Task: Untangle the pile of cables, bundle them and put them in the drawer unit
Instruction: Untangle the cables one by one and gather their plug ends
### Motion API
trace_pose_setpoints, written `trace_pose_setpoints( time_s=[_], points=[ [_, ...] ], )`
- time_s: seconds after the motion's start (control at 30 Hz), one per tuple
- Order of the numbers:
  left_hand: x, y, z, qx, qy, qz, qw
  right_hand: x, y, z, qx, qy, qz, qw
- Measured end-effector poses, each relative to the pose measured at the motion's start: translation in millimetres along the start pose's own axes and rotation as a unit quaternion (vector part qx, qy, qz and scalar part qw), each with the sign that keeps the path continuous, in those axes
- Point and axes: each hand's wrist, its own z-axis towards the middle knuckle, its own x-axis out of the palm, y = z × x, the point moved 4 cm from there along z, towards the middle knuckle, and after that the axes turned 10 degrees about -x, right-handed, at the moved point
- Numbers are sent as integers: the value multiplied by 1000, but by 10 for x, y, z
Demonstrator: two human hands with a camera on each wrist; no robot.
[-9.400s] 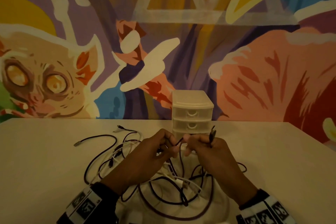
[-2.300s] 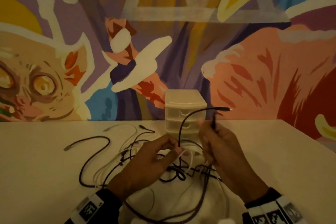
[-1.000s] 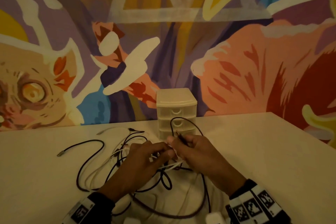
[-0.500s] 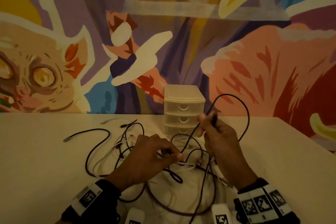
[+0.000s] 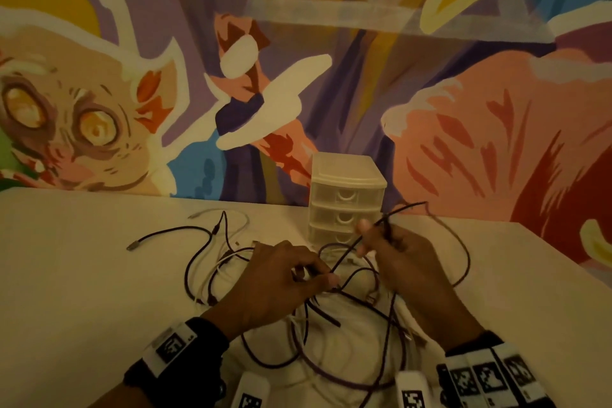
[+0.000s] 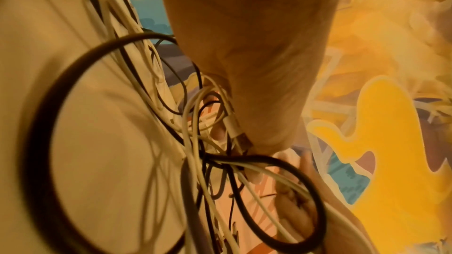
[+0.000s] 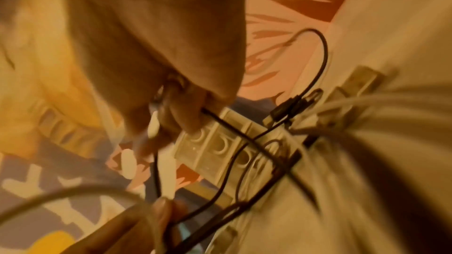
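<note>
A tangle of dark and white cables (image 5: 331, 318) lies on the table in front of me. My left hand (image 5: 326, 278) pinches the knot at its middle; the left wrist view shows white and dark strands (image 6: 234, 159) bunched under that hand (image 6: 244, 148). Just in front of the drawer unit (image 5: 346, 199), my right hand (image 5: 367, 235) is raised and pinches one dark cable (image 5: 351, 252). That cable runs taut down to the knot, and its other part loops out to the right (image 5: 463, 258). The right wrist view shows my right hand (image 7: 181, 115) curled round this cable (image 7: 220, 121).
The drawer unit's three translucent drawers are closed; it stands against the painted wall (image 5: 463, 129). Loose cable ends (image 5: 134, 246) trail to the left over the table (image 5: 82, 275). The table's right edge (image 5: 563, 262) runs diagonally nearby.
The tall loop of dark cable above my right hand has dropped lower and out to the right. My right hand has sunk slightly. My left hand stays on the knot.
</note>
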Motion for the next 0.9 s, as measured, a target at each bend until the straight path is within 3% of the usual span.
trace_pose_setpoints(
  time_s=[0.07, 0.17, 0.23, 0.3, 0.37, 0.43, 0.53, 0.6, 0.7, 0.8, 0.9],
  points=[
    [-2, 4, -5, -4, -1, -5, 1000, 157, -18, -55, 10, 114, -37, 993],
    [-6, -28, -12, -3, -4, -21, 1000, 158, 43, -58, -45, 129, -63, 989],
    [-31, -28, 1, -17, -16, -60, 998, 57, 156, -39, -101, 35, -50, 993],
    [-51, -41, 9, -19, -25, -79, 996, -109, 225, -42, -147, -114, -4, 982],
    [-42, -47, 3, -15, -29, -69, 997, -184, 241, -35, -164, -167, 35, 972],
    [-14, -34, -17, -13, -29, -41, 999, -112, 167, -14, -114, -115, 55, 985],
    [4, -17, -29, -11, -34, -20, 999, 108, 10, -12, -5, 26, 32, 999],
    [6, -30, -28, -5, -36, -16, 999, 221, -22, -52, -1, 96, 19, 995],
    [27, -50, -21, -4, -27, -10, 1000, 214, -41, -55, -42, 113, -51, 991],
    [7, -38, -7, -21, -28, -39, 999, 117, 119, -41, -93, 43, -61, 993],
    [-18, -40, 15, -17, -36, -43, 998, -156, 294, -14, -150, -142, 10, 978]
  ],
)
